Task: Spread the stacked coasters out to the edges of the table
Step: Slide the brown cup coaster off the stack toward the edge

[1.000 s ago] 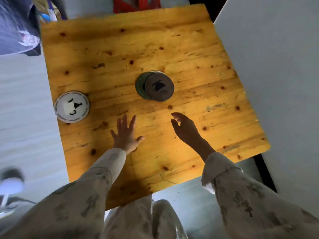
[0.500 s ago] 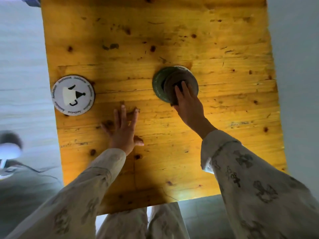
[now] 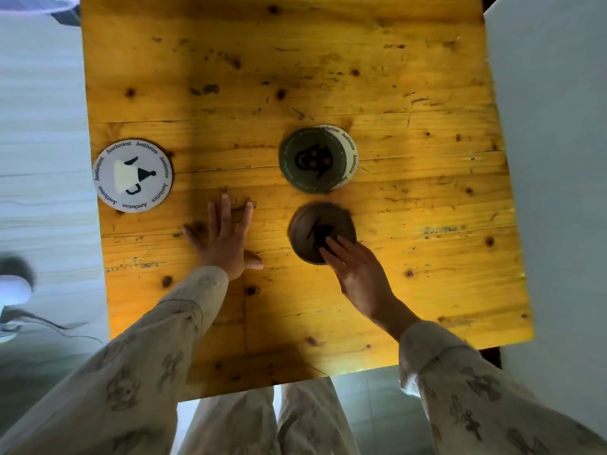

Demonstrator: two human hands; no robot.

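A small stack sits near the middle of the wooden table: a dark green coaster on top of a cream coaster that peeks out on the right. A brown coaster lies flat just in front of the stack, blurred by motion. The fingertips of my right hand press on its near edge. A white coaster with a printed cup lies at the table's left edge. My left hand rests flat on the wood, fingers spread, holding nothing.
A pale wall or panel runs along the table's right side. Light floor lies to the left, with a white round object and a cable. My knees show below the table's near edge.
My right hand reached the stack, set its fingers on the brown top coaster and slid it off toward me. The green coaster is now uncovered. The left hand stayed flat.
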